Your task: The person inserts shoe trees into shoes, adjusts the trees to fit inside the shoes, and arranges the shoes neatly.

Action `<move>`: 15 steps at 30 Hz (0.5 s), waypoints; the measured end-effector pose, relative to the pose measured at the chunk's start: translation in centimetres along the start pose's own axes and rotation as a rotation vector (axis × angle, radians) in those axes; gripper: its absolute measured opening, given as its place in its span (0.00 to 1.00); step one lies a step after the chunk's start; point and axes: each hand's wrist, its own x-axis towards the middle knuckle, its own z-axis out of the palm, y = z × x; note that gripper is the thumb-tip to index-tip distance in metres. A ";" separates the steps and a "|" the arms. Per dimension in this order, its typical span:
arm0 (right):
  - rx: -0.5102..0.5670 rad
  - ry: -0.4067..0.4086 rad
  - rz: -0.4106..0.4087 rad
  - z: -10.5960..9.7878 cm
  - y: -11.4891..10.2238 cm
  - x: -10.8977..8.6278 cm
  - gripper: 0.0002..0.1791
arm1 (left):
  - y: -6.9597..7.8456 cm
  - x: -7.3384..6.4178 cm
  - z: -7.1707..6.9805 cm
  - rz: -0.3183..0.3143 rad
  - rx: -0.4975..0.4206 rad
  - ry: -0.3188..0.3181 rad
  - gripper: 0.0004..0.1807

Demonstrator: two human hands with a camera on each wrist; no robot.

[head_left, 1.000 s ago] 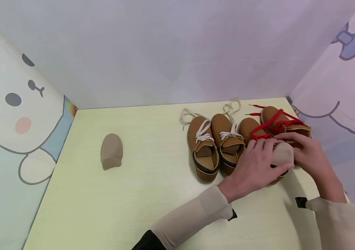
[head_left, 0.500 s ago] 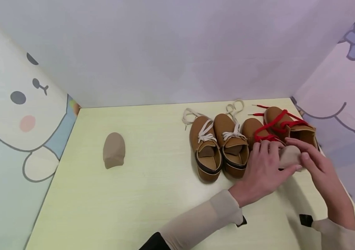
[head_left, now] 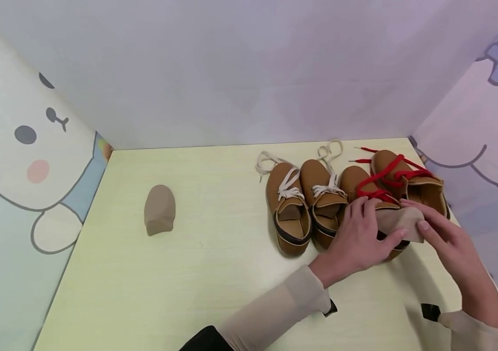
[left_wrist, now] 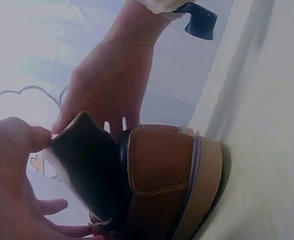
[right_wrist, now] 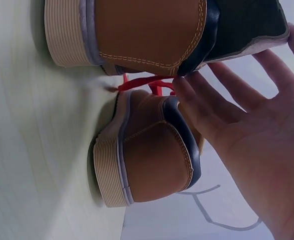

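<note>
A taupe moulded shoe insert point(head_left: 395, 220) sits tilted at the opening of a brown shoe with red laces point(head_left: 354, 178). My left hand point(head_left: 356, 236) holds it from the left, thumb on its near edge and fingers by the laces. From the right, my right hand point(head_left: 450, 246) pinches its rear edge between thumb and fingers. The left wrist view shows the dark hollow side of the insert point(left_wrist: 89, 162) rising out of the shoe's collar point(left_wrist: 157, 165). In the right wrist view, fingers point(right_wrist: 232, 82) of the right hand reach behind the insert point(right_wrist: 249, 25). Its front end is hidden.
Another red-laced shoe point(head_left: 407, 178) stands at the right edge of the pale table point(head_left: 214, 292). Left of the hands are a brown shoe with white laces point(head_left: 287, 207) and its mate point(head_left: 322, 200). A second taupe insert point(head_left: 160, 209) lies far left.
The insert has tipped so that more of its length shows. My right hand has drawn back toward its rear edge, and my left hand has shifted slightly with it.
</note>
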 end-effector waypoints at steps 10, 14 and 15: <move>-0.030 0.032 0.022 0.7 0.4 -0.1 0.28 | -0.2 0.4 -0.4 -0.013 -0.001 -0.090 0.43; -0.027 0.072 0.009 1.2 0.6 0.0 0.28 | -0.4 0.6 -0.2 0.003 0.038 -0.078 0.42; -0.024 0.082 0.002 1.3 0.7 0.1 0.28 | -0.4 0.7 -0.1 0.009 0.052 -0.069 0.42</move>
